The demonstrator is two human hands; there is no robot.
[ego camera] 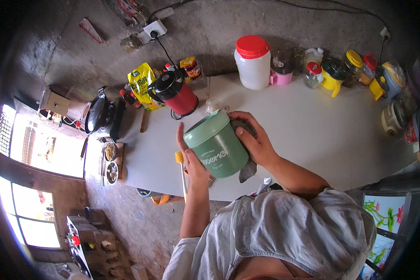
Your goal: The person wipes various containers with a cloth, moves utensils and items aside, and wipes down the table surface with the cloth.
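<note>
A green plastic bin [224, 154] with a paler green rim and white lettering is held tilted above the table, between both hands. My left hand [194, 164] grips its left side, with one finger reaching up past the rim. Against the right side, my right hand [257, 141] presses a grey cloth [247, 171], whose end hangs below. Under the left hand, a white-handled brush [180, 159] with a yellow head is partly hidden. A clear crumpled plastic bag [217, 106] lies just behind the bin.
On the grey tabletop [311, 140], a red electric kettle [179, 94] stands behind the bin, plugged in at the wall socket [155, 28]. A white jar [252, 66] with a red lid, a pink cup [282, 77] and a yellow pitcher [330, 81] line the wall. A wok [96, 113] sits left.
</note>
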